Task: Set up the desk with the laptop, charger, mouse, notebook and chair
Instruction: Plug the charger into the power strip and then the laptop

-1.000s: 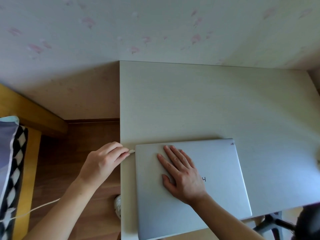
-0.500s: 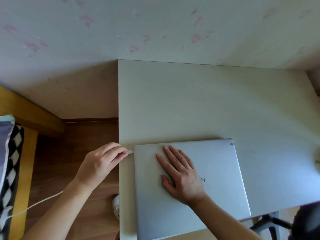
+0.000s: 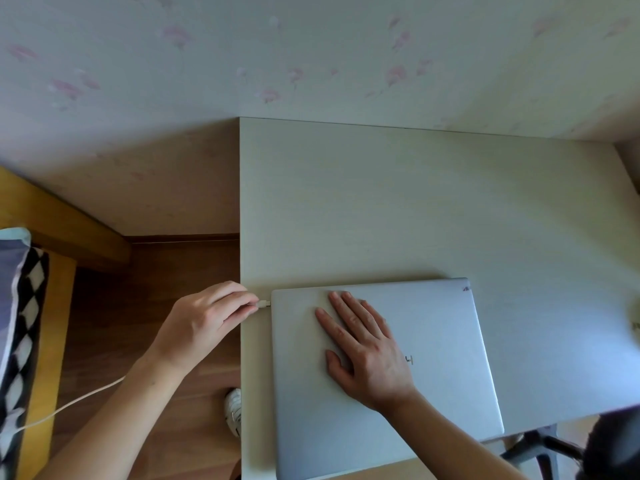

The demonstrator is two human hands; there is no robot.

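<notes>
Silver laptop (image 3: 381, 375) shut, near desk (image 3: 415, 202) front-left | right hand (image 3: 367, 355) flat, bracing lid | left hand (image 3: 204, 323) pinching charger plug (image 3: 265, 303), now closer, at port | seating unconfirmed

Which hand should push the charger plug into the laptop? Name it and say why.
Left. The left hand already pinches the charger plug at the laptop's left edge; the right hand lies flat on the lid.

A home bedroom: pale wallpaper (image 3: 311, 57) with pink flowers, warm wood floor (image 3: 156, 306), a yellow wooden bed frame (image 3: 59, 220) with a checked pillow (image 3: 24, 306), and a light bench (image 3: 415, 202) pushed against the wall.
</notes>
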